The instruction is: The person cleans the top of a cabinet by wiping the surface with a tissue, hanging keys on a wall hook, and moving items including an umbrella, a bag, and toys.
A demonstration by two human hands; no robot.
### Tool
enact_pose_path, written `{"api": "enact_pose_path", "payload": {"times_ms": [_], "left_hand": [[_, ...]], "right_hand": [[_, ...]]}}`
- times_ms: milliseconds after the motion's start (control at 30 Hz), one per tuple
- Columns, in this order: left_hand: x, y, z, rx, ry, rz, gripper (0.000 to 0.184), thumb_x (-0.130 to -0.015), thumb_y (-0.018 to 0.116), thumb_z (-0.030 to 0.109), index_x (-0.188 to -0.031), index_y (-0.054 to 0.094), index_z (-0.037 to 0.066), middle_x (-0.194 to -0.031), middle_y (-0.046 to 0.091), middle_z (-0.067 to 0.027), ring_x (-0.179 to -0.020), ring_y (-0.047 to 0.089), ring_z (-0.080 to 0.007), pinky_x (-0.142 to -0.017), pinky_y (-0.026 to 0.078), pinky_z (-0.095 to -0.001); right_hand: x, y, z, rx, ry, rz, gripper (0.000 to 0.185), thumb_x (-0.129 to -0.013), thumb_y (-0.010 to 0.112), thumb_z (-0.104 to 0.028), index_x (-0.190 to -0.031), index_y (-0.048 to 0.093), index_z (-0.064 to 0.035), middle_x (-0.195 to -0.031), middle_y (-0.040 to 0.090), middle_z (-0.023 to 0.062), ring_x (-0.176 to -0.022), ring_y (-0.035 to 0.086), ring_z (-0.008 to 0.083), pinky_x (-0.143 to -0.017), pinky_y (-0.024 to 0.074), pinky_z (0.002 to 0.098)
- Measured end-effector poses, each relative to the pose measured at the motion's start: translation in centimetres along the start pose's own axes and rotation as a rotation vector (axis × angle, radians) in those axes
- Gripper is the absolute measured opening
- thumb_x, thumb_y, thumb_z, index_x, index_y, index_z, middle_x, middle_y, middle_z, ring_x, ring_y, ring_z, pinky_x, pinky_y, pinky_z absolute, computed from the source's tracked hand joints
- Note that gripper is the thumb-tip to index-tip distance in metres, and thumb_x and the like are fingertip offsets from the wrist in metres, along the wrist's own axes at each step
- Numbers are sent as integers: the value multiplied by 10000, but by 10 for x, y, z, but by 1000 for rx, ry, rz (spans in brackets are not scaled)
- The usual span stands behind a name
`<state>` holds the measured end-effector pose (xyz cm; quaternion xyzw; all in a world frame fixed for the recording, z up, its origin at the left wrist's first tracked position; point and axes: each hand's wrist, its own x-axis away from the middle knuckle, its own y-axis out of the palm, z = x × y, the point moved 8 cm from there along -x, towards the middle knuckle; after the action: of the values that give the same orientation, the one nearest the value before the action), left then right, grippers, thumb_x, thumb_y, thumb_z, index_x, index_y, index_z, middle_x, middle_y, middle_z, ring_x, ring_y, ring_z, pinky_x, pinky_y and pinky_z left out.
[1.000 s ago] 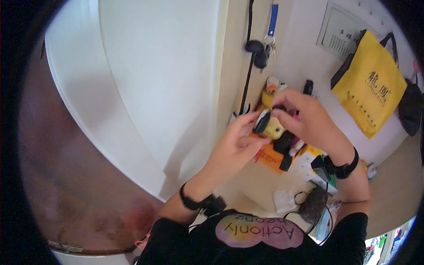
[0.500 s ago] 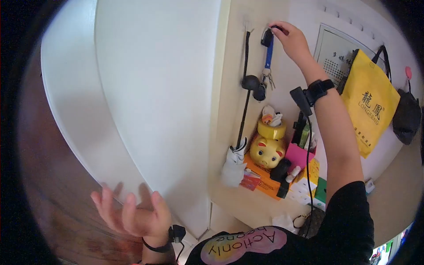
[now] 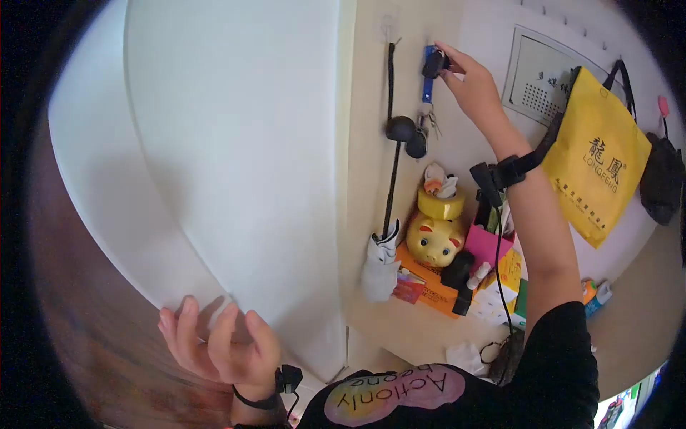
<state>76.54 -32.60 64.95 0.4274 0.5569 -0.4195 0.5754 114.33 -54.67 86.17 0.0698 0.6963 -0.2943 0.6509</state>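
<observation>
A corner of a room is seen from above, its left side filled by a large white door (image 3: 236, 157) beside a reddish-brown floor (image 3: 78, 322). High against the pale wall (image 3: 486, 28), a small black object (image 3: 433, 64) is pinched in the grip of the right hand (image 3: 468, 84), in front of a blue strap (image 3: 427, 91) from which keys (image 3: 429, 120) are hung. Nothing is held by the left hand (image 3: 225, 350); its fingers are loosely spread near the door's lower edge (whether the door is touched cannot be told). On the beige bench (image 3: 400, 330), a golden pig figure (image 3: 434, 244) is topped by a yellow ring (image 3: 440, 207) and flanked by a pink container (image 3: 489, 244). Farther right, a yellow bag (image 3: 604, 161), printed "LONGFENG", is hung beside a dark pouch (image 3: 660, 179).
</observation>
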Motion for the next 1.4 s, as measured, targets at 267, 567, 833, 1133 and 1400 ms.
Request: {"api": "enact_pose_path", "payload": {"times_ms": [267,567,833,1133,1400], "left_hand": [[-10,1,11,-96,10,23,180,-917,640,281,-1027,632,139,-1266,584,-136,-1315,439,-400,-1094,359,-565],[-5,-1,4,12,-43,7,160,-858,661,160,-1005,641,100,-1284,590,-157,-1331,426,-435,-1115,299,-589],[-2,1,1,5,-18,-10,156,-896,652,225,-1028,627,145,-1304,572,-138,-1348,423,-419,-1119,287,-589],[-1,1,2,-22,-2,-1,140,-903,642,206,-1000,646,106,-1284,589,-131,-1328,445,-422,-1120,301,-583],[-3,0,5,33,37,38,127,-893,650,145,-988,668,62,-1246,626,-157,-1309,472,-435,-1081,356,-577]], "right_hand": [[-19,2,3,112,37,-163,439,-893,487,-90,-1317,597,-97,-1144,666,209,-1053,630,405,-907,509,446],[-10,-4,-22,186,260,-63,465,-833,700,-172,-1265,613,-24,-1176,666,207,-1052,650,330,-911,520,392],[-26,-9,-24,331,113,-76,363,-823,607,-78,-1176,685,-42,-1164,675,190,-1049,644,368,-937,516,425],[-16,7,-18,363,156,-305,451,-860,584,-100,-1307,566,-44,-1130,664,225,-1041,626,411,-928,512,463],[69,-24,-37,284,150,-398,604,-885,630,-177,-1432,426,-23,-1273,574,261,-1186,542,420,-1003,448,484]]}}
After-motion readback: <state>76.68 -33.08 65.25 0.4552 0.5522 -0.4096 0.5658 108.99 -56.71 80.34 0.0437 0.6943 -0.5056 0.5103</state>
